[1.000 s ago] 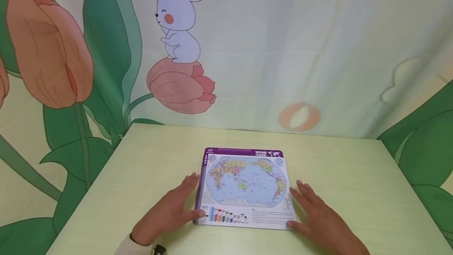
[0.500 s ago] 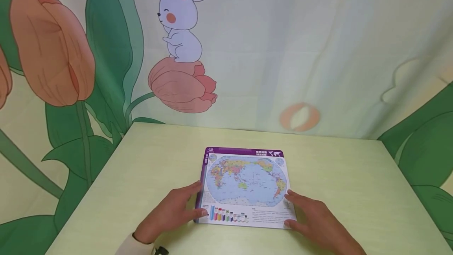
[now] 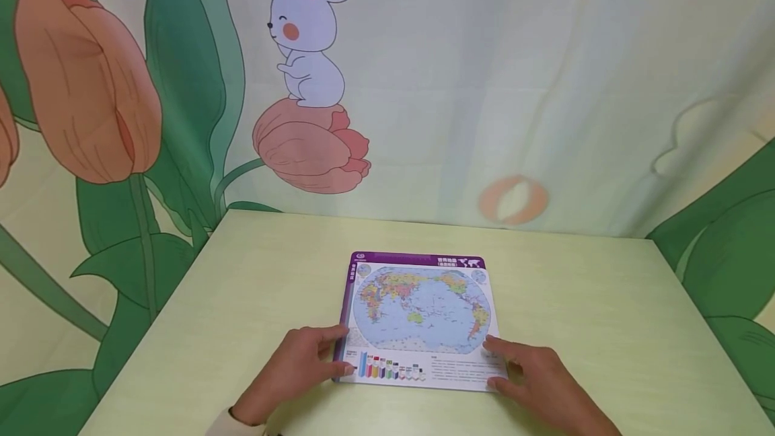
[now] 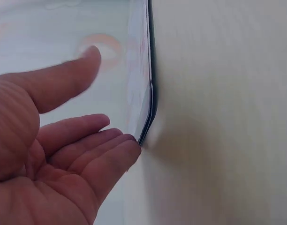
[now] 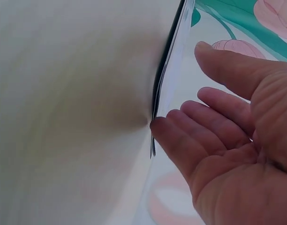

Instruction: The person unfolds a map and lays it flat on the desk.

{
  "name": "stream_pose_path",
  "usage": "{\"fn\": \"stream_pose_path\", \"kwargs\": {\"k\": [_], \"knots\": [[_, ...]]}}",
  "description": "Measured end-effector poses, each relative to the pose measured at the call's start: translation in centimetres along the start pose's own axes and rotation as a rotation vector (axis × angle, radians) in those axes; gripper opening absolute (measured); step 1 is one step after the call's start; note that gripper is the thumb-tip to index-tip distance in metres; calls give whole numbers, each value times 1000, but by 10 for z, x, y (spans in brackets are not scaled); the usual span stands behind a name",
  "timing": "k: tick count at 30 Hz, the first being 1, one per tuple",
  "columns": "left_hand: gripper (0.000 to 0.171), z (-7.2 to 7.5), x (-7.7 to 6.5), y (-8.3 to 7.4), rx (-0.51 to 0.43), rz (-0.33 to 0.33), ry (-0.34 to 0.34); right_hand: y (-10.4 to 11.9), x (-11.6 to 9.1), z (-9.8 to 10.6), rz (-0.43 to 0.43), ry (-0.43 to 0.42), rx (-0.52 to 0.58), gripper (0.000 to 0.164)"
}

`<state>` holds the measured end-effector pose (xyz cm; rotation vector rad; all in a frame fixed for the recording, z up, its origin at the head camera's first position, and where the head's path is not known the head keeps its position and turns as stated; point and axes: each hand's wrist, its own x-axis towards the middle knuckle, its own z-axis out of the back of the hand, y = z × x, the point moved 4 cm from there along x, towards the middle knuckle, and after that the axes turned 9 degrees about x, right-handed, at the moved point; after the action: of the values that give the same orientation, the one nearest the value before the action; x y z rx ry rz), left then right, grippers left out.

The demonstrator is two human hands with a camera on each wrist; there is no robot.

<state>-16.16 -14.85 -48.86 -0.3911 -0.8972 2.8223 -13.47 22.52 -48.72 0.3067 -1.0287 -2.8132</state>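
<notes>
A flat world map sheet (image 3: pixel 424 372) with a purple top border lies face up on the pale table, a colourful map and small bar chart printed on it. At its lower left side is my left hand (image 3: pixel 297 365), thumb over the corner and fingers along the edge. My right hand (image 3: pixel 539 379) mirrors it at the lower right side. In the left wrist view, fingertips meet the thin edge of the map (image 4: pixel 147 103) while the thumb stands apart. The right wrist view likewise has the index fingertip at the layered edge (image 5: pixel 158 89), thumb raised away.
The pale yellow-green table (image 3: pixel 605 308) extends around the map on all sides. Behind it hangs a curtain (image 3: pixel 424 120) printed with a white rabbit, tulips and green leaves.
Both hands have slid toward me along the map's sides, their fingers drawing in closer to its edges. The map stays in nearly the same place.
</notes>
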Motion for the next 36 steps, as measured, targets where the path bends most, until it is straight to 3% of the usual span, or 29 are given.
{"fn": "stream_pose_path", "kwargs": {"k": [4,8,12,18,30,36], "knots": [[69,-4,-3,3,-39,-39,-31,-3,-2,-4,-45,33,74,59],[72,-9,-8,7,-146,-89,-54,-6,-4,-7,-31,51,99,58],[78,-14,-12,11,-272,-55,-46,-8,-6,-8,-6,56,95,58],[85,-18,-15,11,-345,-11,-32,-11,-7,-10,-20,59,97,60],[82,-21,-11,14,-360,-23,-8,-12,-7,-9,-1,39,77,57],[79,-21,-11,11,-318,-50,5,-11,-7,-7,35,16,69,54]]}}
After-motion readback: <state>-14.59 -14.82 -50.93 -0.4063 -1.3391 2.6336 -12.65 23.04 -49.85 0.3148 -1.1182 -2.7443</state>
